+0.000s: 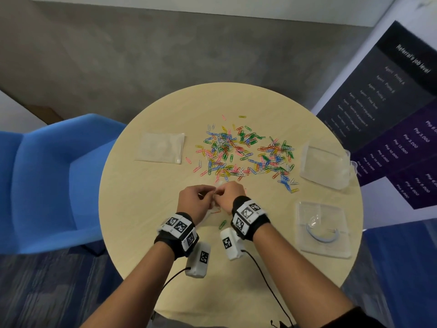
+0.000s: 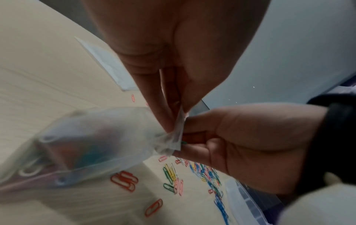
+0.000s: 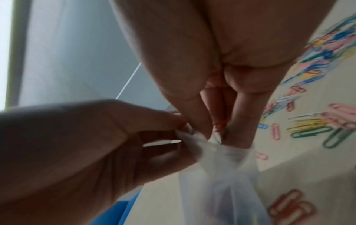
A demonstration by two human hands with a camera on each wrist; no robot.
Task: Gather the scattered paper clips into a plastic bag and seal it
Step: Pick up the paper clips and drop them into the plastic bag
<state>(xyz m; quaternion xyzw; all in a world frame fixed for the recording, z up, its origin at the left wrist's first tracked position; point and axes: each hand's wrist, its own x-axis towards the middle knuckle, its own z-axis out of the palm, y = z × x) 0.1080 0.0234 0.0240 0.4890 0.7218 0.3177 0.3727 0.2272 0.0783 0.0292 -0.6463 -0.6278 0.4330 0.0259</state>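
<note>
Several coloured paper clips [image 1: 241, 152] lie scattered over the middle of the round table [image 1: 142, 209]. Near its front edge my two hands meet over a small clear plastic bag [image 2: 92, 144] that holds some clips. My left hand [image 1: 201, 197] pinches the bag's top edge between thumb and fingers [image 2: 169, 97]. My right hand [image 1: 227, 195] has its fingertips at the bag's mouth [image 3: 212, 146], pinching a red and a green clip [image 3: 219, 124]. In the head view my hands hide most of the bag.
An orange clip [image 1: 216, 211] and a green clip [image 1: 222, 224] lie by my wrists. A spare flat bag [image 1: 160, 147] lies at left. Two clear containers [image 1: 326, 166] [image 1: 322, 229] sit at right. A blue chair [image 1: 59, 181] stands left of the table.
</note>
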